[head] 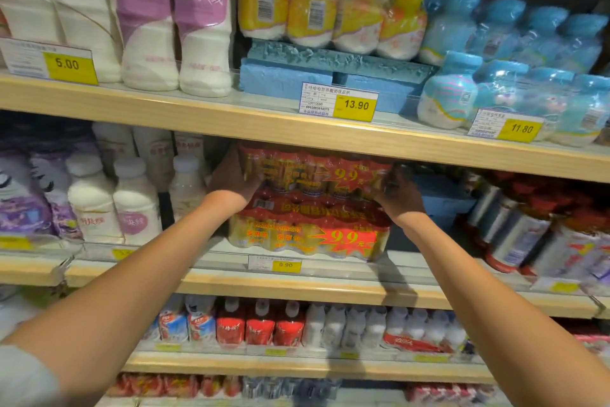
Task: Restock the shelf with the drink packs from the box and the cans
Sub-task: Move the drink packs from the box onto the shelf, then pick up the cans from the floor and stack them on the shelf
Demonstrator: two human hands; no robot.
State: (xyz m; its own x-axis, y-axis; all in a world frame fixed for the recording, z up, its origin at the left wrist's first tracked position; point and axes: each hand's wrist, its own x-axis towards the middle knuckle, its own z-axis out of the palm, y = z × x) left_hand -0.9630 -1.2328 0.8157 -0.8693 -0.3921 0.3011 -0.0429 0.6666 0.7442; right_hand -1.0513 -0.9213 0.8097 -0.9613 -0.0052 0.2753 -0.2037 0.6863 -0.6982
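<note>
Both arms reach up to the middle shelf (297, 284). My left hand (231, 180) grips the left end of a red shrink-wrapped drink pack (317, 172) marked 9.9, and my right hand (401, 195) grips its right end. This upper drink pack rests on top of a second identical pack (307, 231) that stands on the shelf behind a 9.90 price tag (275, 264). The top of the held pack sits just under the wooden shelf above (198, 116). No box is in view.
White bottles (112, 205) stand left of the stack, and silver cans in red wrap (515, 231) lie to the right beside a blue foam block (439, 198). Yellow-capped packs (330, 7) and blue packs (515, 83) fill the shelf above. Small bottle packs (260, 324) line the shelf below.
</note>
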